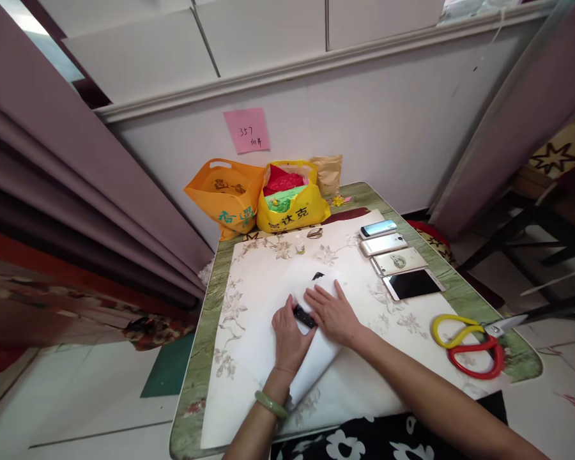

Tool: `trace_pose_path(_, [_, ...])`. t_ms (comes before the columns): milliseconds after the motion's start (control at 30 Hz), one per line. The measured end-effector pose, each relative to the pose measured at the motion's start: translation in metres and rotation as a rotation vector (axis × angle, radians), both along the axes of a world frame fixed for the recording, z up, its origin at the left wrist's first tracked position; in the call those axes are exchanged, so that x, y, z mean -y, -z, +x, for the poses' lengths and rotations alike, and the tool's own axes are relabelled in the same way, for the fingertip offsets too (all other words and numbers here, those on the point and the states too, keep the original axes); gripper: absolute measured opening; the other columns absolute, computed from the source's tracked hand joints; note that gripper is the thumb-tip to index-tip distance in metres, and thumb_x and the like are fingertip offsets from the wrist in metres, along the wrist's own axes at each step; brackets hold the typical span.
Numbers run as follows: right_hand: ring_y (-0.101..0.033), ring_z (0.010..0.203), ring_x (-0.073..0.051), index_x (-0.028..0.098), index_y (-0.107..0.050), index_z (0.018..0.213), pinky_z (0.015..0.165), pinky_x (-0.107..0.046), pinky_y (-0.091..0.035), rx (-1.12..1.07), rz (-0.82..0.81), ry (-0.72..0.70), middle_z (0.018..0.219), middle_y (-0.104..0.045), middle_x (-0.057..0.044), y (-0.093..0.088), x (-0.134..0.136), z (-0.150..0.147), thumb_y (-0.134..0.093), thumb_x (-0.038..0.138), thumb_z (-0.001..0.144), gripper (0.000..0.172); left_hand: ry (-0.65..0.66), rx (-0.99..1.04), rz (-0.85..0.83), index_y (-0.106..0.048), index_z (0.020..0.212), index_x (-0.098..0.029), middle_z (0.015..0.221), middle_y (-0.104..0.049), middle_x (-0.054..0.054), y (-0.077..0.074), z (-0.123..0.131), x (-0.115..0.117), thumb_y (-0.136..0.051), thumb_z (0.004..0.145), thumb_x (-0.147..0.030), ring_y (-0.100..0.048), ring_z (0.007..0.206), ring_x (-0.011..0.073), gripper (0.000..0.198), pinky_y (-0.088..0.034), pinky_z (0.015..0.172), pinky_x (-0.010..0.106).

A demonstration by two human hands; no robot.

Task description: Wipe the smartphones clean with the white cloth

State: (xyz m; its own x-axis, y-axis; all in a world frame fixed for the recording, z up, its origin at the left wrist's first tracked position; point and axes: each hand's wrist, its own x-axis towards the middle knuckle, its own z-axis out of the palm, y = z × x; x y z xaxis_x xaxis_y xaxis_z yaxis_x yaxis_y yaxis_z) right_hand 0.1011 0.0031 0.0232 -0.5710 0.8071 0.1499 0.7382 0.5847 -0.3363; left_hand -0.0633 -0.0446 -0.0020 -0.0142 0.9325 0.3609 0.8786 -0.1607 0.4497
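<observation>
Near the middle of the table, a small black object [305,316] lies on folded white paper [311,368]. My left hand [288,338], below a green bracelet on the wrist, closes its thumb and fingers around that black object. My right hand [333,314] lies on the paper to the right of it, fingers spread and pressing down. A dark patch [318,276] shows above my right fingers; what it belongs to I cannot make out. A small clear bottle [299,244] stands beyond the paper.
Four phones [413,284] lie in a row at the right. Scissors [469,345] with yellow and red handles rest at the right edge. An orange bag [227,198], a yellow bag [292,207] and a brown packet [329,174] stand at the back, with glasses [315,234] before them.
</observation>
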Motion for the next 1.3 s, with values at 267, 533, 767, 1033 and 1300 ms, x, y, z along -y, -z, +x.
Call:
trace_pose_path(267, [-0.036, 0.139, -0.028, 0.013, -0.051, 0.138, 0.117, -0.059, 0.004, 0.056, 0.095, 0.287, 0.143, -0.051, -0.013, 0.004, -0.005, 0.02, -0.035, 0.025, 0.1, 0.043, 0.025, -0.007, 0.016, -0.024, 0.146, -0.012, 0.112, -0.057, 0.013, 0.001, -0.003, 0.001, -0.07, 0.075, -0.046, -0.054, 0.104, 0.0303, 0.091, -0.04, 0.097, 0.05])
trace_pose_path(533, [-0.041, 0.137, -0.02, 0.027, -0.05, 0.139, 0.119, -0.054, 0.002, -0.096, -0.004, -0.072, 0.143, -0.053, -0.003, 0.005, 0.034, 0.005, -0.032, 0.032, 0.102, 0.041, -0.007, -0.011, 0.025, -0.029, 0.144, -0.012, 0.114, -0.058, 0.013, -0.004, 0.004, 0.002, -0.069, 0.071, -0.027, -0.053, 0.106, 0.0301, 0.084, -0.039, 0.098, 0.05])
trace_pose_path(767, [-0.038, 0.138, -0.025, 0.023, -0.045, 0.143, 0.115, -0.062, -0.001, 0.021, -0.023, 0.217, 0.15, -0.043, -0.007, -0.003, -0.016, 0.008, -0.033, 0.029, 0.102, 0.043, 0.028, -0.001, 0.007, -0.023, 0.146, -0.014, 0.114, -0.057, 0.013, -0.002, 0.001, 0.004, -0.071, 0.075, -0.042, -0.054, 0.105, 0.0313, 0.09, -0.04, 0.096, 0.051])
trace_pose_path(1033, [-0.044, 0.134, -0.024, 0.021, -0.057, 0.132, 0.119, -0.054, 0.002, -0.048, 0.062, 0.135, 0.138, -0.057, -0.007, 0.004, 0.04, 0.02, -0.034, 0.027, 0.101, 0.039, 0.013, 0.003, -0.004, -0.026, 0.145, -0.013, 0.115, -0.055, 0.014, -0.003, 0.003, 0.003, -0.074, 0.072, -0.044, -0.052, 0.107, 0.0315, 0.092, -0.038, 0.099, 0.052])
trace_pose_path(1300, [-0.041, 0.137, -0.023, 0.03, -0.048, 0.14, 0.116, -0.06, -0.006, -0.048, -0.053, 0.068, 0.145, -0.05, -0.004, 0.001, 0.006, 0.0, -0.035, 0.028, 0.1, 0.042, 0.008, -0.002, 0.003, -0.026, 0.145, -0.013, 0.116, -0.056, 0.014, -0.004, 0.003, 0.004, -0.071, 0.074, -0.035, -0.053, 0.108, 0.0308, 0.086, -0.039, 0.099, 0.052])
